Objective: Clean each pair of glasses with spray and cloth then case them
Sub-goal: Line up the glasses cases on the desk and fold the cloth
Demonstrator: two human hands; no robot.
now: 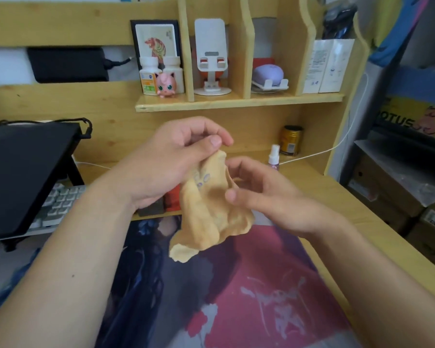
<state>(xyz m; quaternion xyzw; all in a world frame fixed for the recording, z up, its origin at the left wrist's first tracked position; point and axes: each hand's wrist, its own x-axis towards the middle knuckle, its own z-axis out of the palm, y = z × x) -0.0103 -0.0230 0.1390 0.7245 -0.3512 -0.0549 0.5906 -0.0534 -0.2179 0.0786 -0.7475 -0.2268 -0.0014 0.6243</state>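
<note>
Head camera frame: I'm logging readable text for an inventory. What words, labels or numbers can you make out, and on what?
"OTUS": large letters on the yellow-and-blue box at the right edge; the start is cut off.
White cartons on the shelf: fine print, too small to read.
White pill bottles: labels blurred.
Gold can: label unreadable.
Tan cloth held in both hands: a purple printed mark, not legible.

shelf [239,102]: pink figurine [166,84], phone stand [211,59]; desk: gold can [290,139] | keyboard [60,204]

Tan cloth [209,209] — crumpled, hanging above desk mat; spray bottle [273,156] upright — near shelf back.
</note>
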